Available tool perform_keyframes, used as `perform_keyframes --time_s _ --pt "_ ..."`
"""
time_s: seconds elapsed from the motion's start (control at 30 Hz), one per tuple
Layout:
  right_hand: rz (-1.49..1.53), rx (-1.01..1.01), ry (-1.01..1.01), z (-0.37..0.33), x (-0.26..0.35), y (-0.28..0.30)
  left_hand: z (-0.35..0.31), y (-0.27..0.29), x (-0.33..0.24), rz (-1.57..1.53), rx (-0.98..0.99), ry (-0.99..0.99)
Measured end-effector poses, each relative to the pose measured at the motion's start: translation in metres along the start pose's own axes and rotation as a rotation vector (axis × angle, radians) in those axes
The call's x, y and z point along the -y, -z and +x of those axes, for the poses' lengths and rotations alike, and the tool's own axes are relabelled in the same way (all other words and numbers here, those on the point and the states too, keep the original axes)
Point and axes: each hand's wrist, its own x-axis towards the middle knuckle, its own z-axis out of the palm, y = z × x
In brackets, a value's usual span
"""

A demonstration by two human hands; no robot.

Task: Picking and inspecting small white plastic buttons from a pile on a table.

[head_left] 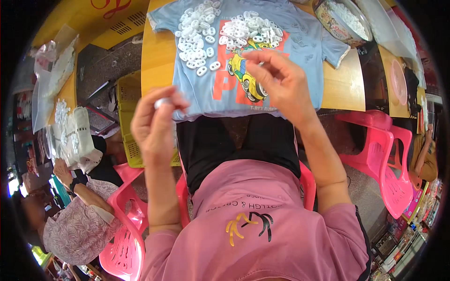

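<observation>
A light-blue T-shirt (197,89) with a cartoon car print lies spread over the wooden table in front of me. On it rest a left pile of small white oval plastic pieces (194,37) and a right pile of similar white plastic pieces (243,30), each piece with two holes. At the shirt's near left edge, my left hand (157,119) pinches one white plastic piece (162,102); its fingertips are slightly blurred. My right hand (283,86) is over the printed car, thumb and forefinger brought close together. Whatever may be between them is too small to make out.
A round tub (342,21) of white pieces stands at the far right. Pink plastic chairs (375,150) are on both sides, and a yellow crate (129,117) sits left of the table. Another person (79,210) works at the left beside white pieces on a cloth.
</observation>
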Motion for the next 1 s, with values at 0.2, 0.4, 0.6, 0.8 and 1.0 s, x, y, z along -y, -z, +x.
perform_keyframes --time_s 0.2,0.4,0.6,0.8,1.0 --pt "-0.719 -0.122 0.341 0.037 -0.023 0.018 -0.03 0.087 -0.019 0.588 -0.269 0.281" --pt "-0.993 -0.083 0.538 0.06 -0.036 0.003 -0.05 0.101 -0.01 1.393 -0.11 0.064" --pt "-1.177 -0.092 0.553 0.067 -0.036 0.0 -0.04 0.059 -0.008 1.166 -0.148 -0.121" --pt "-1.173 -0.062 0.564 0.061 -0.038 -0.002 -0.017 0.007 -0.008 0.97 -0.062 -0.242" --pt "-1.168 -0.087 0.486 0.061 -0.038 -0.004 0.0 -0.026 0.002 0.862 0.059 -0.296"
